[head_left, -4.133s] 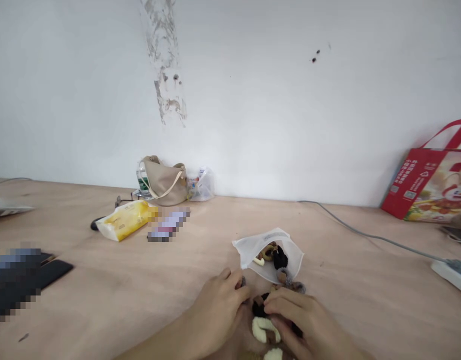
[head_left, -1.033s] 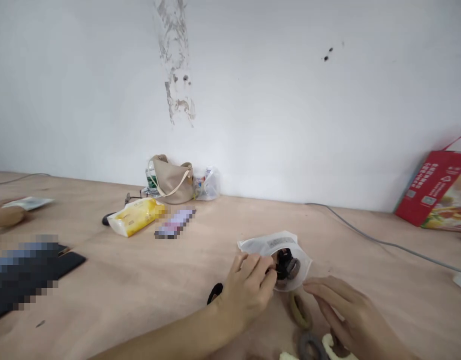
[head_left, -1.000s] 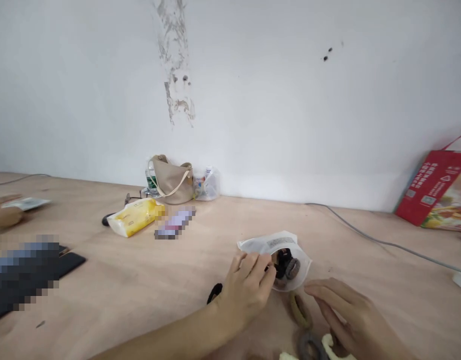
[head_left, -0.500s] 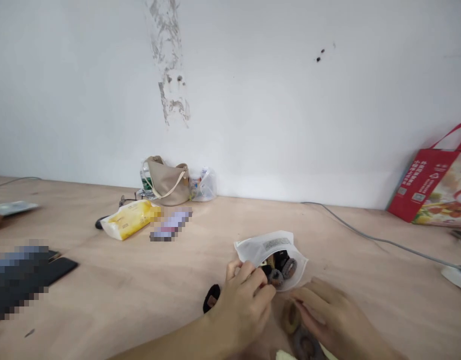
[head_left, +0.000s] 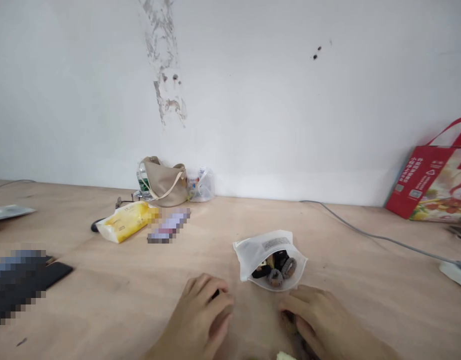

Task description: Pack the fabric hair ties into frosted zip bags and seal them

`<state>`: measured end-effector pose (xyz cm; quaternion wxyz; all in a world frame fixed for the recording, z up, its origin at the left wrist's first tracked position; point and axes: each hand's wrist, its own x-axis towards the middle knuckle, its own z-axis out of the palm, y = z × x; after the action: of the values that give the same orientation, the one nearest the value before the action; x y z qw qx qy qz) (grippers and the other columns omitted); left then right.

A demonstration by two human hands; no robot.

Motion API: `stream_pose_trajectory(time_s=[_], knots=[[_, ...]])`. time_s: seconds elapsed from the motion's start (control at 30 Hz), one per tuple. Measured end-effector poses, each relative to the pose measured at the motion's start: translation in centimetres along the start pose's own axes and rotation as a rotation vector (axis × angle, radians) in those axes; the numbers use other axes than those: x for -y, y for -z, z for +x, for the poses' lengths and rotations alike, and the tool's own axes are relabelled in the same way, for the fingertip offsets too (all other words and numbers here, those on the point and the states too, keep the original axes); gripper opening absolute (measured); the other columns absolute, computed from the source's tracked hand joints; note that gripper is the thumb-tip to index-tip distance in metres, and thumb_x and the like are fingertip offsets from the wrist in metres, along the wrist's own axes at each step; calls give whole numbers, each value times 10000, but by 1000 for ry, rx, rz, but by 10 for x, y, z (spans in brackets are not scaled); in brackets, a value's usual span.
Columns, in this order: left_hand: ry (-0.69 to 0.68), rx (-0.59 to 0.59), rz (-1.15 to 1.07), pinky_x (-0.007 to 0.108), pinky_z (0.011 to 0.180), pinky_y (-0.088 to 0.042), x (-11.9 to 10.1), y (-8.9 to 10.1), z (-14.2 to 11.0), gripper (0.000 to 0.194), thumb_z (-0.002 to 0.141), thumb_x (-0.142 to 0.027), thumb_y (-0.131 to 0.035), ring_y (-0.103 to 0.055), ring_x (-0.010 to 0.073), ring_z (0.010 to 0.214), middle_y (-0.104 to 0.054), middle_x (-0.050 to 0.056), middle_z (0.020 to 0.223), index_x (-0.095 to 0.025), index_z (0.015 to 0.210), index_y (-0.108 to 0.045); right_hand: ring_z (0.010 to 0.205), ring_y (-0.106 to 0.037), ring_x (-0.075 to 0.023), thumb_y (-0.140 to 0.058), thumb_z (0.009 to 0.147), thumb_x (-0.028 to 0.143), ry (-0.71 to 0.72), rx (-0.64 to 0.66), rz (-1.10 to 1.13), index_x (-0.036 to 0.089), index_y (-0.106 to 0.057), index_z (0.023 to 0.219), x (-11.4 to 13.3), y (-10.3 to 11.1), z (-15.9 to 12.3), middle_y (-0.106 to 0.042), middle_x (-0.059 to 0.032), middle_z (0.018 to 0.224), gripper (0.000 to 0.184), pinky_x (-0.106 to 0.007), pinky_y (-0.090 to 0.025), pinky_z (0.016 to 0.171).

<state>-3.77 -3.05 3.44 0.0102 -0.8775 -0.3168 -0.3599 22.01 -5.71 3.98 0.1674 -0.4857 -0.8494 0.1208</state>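
Note:
A white frosted zip pouch (head_left: 253, 252) lies with its mouth toward me, and several black, grey and tan hair ties (head_left: 275, 276) show inside. To its lower left, my left hand (head_left: 202, 315) curls over a black hair tie (head_left: 215, 294), of which only a small piece shows between the fingers. My right hand (head_left: 324, 320) is closed just below the pouch's right corner, its fingers on a brown hair tie (head_left: 289, 322) mostly hidden under them. Darker hair ties sit beneath that palm, and a pale yellow fluffy piece (head_left: 285, 356) peeks in at the bottom edge.
A yellow tissue pack (head_left: 128, 222) and a blurred-out purple item (head_left: 169, 226) lie left of centre. Behind them stand a beige handbag (head_left: 166, 185) and a clear plastic bag (head_left: 204, 185). A grey cable (head_left: 365, 232) runs right to a white power strip (head_left: 455, 274), near a red shopping bag (head_left: 414, 185).
My left hand has let go of the pouch's edge and moved left and down onto the black hair tie. My right hand has stayed near the pouch, its fingers now over the brown hair tie.

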Motion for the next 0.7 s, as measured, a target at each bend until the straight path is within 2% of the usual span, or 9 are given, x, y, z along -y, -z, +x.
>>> stream_pose_trajectory(time_s=[0.07,0.2,0.3,0.4,0.57,0.7], knots=[[72,25,6,291,714,-452,10,3,-14,209,753,-101,-483,-561,187,835,-643,13,910,-249,807,-621,777,-635,-161,-486,765,98,9,0,-16,259,-612,874,5,0,-1,-685,26,873,232,-251,-436,701],[83,42,34,271,738,-526,16,8,-29,269,716,-110,-499,-617,189,886,-659,16,1018,-269,878,-643,697,-627,-153,-535,752,93,55,-36,-132,246,-591,782,4,-4,-2,-670,38,780,166,-244,-428,625],[92,62,75,245,733,-563,13,13,-26,297,716,-86,-495,-664,172,861,-686,3,1002,-271,896,-642,671,-610,-147,-471,820,81,152,-189,-246,247,-593,860,-7,-3,2,-660,21,783,210,-247,-411,579],[88,76,127,231,726,-583,11,16,-20,295,738,-73,-483,-695,158,818,-710,-7,964,-265,901,-636,735,-608,-174,-440,849,74,187,-331,-398,228,-590,1009,-21,-1,14,-674,-26,871,268,-271,-431,608],[8,-7,169,213,690,-587,13,12,-16,298,763,-63,-412,-699,146,769,-706,5,902,-243,886,-614,841,-608,-221,-492,762,23,152,-391,-513,180,-570,1108,-34,-8,32,-660,-74,1085,388,-322,-477,665],[-129,46,234,216,652,-575,13,9,-10,305,795,-18,-365,-678,150,721,-685,19,843,-211,872,-588,846,-611,-208,-433,752,-7,165,-404,-492,191,-570,1110,-36,-10,23,-663,-67,1090,431,-323,-492,682]])
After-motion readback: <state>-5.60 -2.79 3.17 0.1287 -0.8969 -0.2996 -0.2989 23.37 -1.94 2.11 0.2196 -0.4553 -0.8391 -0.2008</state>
